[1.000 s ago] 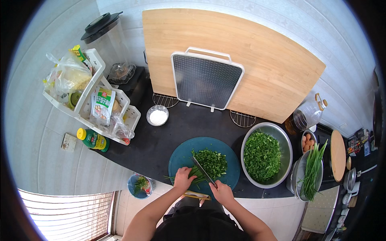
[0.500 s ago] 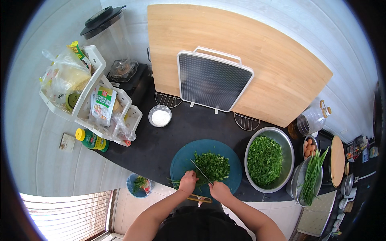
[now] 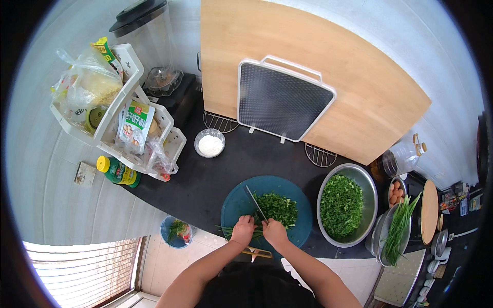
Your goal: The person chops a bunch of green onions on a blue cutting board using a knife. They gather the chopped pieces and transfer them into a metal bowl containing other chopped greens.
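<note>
I note the right hand gripping the knife, its length slanting forward-left, just beside the left hand clasping green stalks.

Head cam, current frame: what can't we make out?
All head view:
- Knife handle: hidden by the right hand.
- Middle of the green stalks on the round board: covered by the left hand.
- Large wooden board, top: cut off by the upper edge.
- Small items near the right rim: too small to identify.
</note>
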Action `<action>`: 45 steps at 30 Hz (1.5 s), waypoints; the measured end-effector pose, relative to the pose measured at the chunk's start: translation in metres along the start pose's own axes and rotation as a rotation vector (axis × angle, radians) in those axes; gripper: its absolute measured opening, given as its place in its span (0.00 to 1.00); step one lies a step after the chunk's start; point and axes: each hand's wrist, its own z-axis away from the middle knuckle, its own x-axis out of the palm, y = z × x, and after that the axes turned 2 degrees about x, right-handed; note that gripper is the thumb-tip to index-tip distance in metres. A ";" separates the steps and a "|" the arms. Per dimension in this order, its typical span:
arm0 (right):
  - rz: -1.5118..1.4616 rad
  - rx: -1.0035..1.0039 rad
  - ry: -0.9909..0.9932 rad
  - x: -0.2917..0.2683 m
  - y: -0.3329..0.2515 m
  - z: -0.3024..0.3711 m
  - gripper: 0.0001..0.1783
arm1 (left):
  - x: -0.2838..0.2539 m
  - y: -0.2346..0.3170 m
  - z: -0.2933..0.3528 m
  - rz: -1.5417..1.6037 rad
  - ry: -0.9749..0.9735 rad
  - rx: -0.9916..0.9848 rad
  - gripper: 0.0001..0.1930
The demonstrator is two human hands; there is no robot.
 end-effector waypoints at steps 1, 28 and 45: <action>-0.059 -0.016 0.032 -0.003 0.002 0.000 0.17 | -0.003 0.001 -0.001 -0.003 0.018 0.002 0.15; 0.207 -0.028 -0.223 -0.017 -0.005 0.018 0.14 | 0.006 -0.005 -0.002 0.073 -0.007 -0.033 0.04; -0.173 -0.036 0.032 -0.041 -0.010 -0.002 0.16 | -0.006 -0.001 0.002 0.168 0.133 -0.093 0.14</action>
